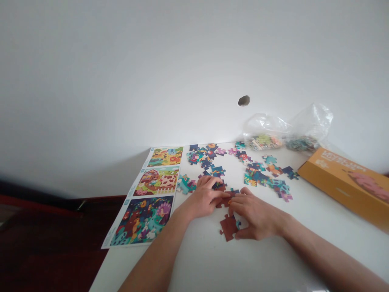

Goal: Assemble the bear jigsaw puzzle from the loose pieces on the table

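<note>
OK, we're on two brown bits of jigsaw, mid-tabletop [197, 259]. Key relation here: the lower brown pc [228, 229] lies just this side of the brown strip [225, 201], w/ a tab pointing up toward it. R hand [252, 213] is clearly the nearer one: the pc sits directly left of it, at the gap btwn thumb and fingers. No real long axis on that pc, it's approx square and tilted a touch; the strip runs roughly L to R, btwn both hands.

L hand [205, 197]: fingers bent, reaching right, tips down on the strip. Pressing or pinching? Can't tell. R hand: thumb well apart from the fingers, fingertips at the strip's right end, thumb by the lower pc's edge. Whether it's gripping that pc, we can't say.

Now the hidden stuff: R fingers cover the strip's near right side, so any join there is out of sight. The lower pc's right edge is partly hidden too. Orange box [346, 182] runs off frame at right; pcs inside the plastic bags [313, 121] are a blur.
</note>
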### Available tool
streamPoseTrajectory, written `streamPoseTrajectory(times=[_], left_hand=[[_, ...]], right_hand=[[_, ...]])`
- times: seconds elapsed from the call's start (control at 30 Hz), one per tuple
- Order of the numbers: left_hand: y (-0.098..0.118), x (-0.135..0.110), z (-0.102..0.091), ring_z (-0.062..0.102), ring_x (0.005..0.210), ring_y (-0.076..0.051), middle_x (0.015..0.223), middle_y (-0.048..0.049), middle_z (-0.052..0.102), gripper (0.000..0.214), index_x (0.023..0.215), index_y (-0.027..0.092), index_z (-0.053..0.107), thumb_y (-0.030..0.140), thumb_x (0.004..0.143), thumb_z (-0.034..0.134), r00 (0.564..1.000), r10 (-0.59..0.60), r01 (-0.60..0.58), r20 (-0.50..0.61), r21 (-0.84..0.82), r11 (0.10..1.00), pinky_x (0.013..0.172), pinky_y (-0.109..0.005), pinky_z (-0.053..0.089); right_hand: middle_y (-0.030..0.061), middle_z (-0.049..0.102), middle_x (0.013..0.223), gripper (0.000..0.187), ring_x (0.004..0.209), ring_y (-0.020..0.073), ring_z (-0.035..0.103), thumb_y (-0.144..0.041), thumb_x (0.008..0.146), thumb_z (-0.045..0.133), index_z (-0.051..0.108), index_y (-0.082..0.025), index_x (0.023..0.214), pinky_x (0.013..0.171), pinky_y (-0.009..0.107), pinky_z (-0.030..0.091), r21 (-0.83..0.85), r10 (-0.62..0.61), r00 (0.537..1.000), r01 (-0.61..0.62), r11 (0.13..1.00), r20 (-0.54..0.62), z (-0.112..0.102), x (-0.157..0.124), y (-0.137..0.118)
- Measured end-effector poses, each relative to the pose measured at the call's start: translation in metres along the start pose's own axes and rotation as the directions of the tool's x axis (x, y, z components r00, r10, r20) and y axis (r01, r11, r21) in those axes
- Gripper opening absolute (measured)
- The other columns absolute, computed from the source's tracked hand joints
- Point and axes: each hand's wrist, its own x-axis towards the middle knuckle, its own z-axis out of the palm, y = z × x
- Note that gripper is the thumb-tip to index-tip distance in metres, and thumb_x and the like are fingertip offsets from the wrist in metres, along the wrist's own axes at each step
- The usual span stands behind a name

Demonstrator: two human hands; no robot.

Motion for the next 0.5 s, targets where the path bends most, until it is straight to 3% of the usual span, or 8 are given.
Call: streamPoseTrajectory(times=[0.23, 0.5], left_hand=[[-0.001, -0.001, 0.001, 0.044, 0.117, -0.025, 0.127, -0.0049, 0.051, 0.032, 0.115, 0.036, 0.071, 0.021, 0.094, 0.054, 1.0, 0.001, -0.001, -0.001, 0.004, 1.0, 0.104, -0.044, 0.038], [0.004, -0.001, -0.002, 0.042, 0.117, -0.026, 0.126, -0.0042, 0.051, 0.033, 0.11, 0.035, 0.073, 0.016, 0.092, 0.054, 1.0, -0.016, 0.016, 0.023, 0.018, 1.0, 0.106, -0.045, 0.035]], right_hand=[[0.0043, 0.068, 0.104, 0.029, 0.096, 0.0219, 0.06, -0.043, 0.078, 0.073, 0.06, -0.021, 0.093, 0.087, 0.036, 0.028, 0.044, 0.013, 1.0, -0.013, 0.999, -0.017, 0.001, 0.001, 0.0], [0.0031, 0.067, 0.097, 0.026, 0.092, 0.0209, 0.06, -0.039, 0.08, 0.071, 0.056, -0.02, 0.091, 0.084, 0.036, 0.028, -0.027, 0.075, 0.992, -0.078, 0.997, -0.099, 0.01, 0.005, 0.005]])
